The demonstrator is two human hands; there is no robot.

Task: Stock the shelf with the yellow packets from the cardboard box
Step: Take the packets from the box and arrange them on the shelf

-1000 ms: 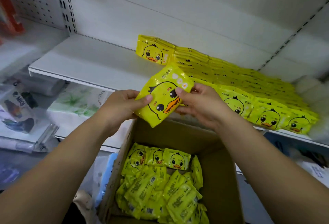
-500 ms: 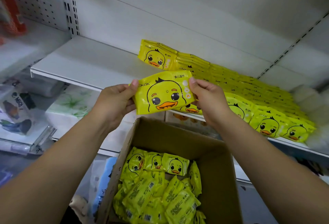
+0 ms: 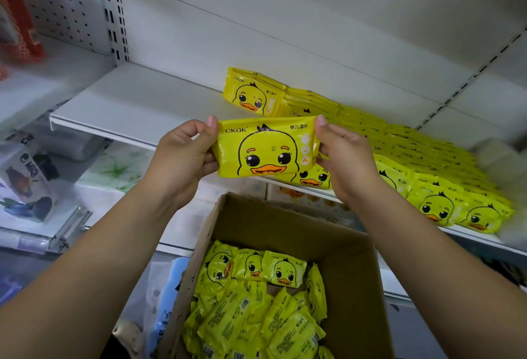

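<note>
Yellow packet (image 3: 265, 149), printed with a cartoon duck face and the letters CKAK, is held level and face-on between both hands, in front of the white shelf (image 3: 128, 102). The left hand (image 3: 182, 159) pinches its left end: the fingers (image 3: 209, 133) are curled round the edge, thumb on the upper corner and the rest tucked behind. The right hand (image 3: 342, 159) pinches the right end the same way, thumb tip at the upper right corner and the other fingers bent behind the wrapper.

Just beyond the fingertips, at the back of the shelf, an upright packet (image 3: 251, 93) fronts a row of the same kind. To the right of the right fingers, shelf packets (image 3: 427, 170) lie in packed rows that run to the front edge — a few duck faces look out along that edge. Left of the left fingers the shelf board is bare white.

Straight below the fingers stands the open cardboard box (image 3: 285, 224). Loose packets (image 3: 256, 310) fill its bottom; three near the far wall show duck faces, while most others show printed backs with barcodes. Down and left of the left fingers, a lower shelf holds blurred wrapped goods (image 3: 114, 165).
</note>
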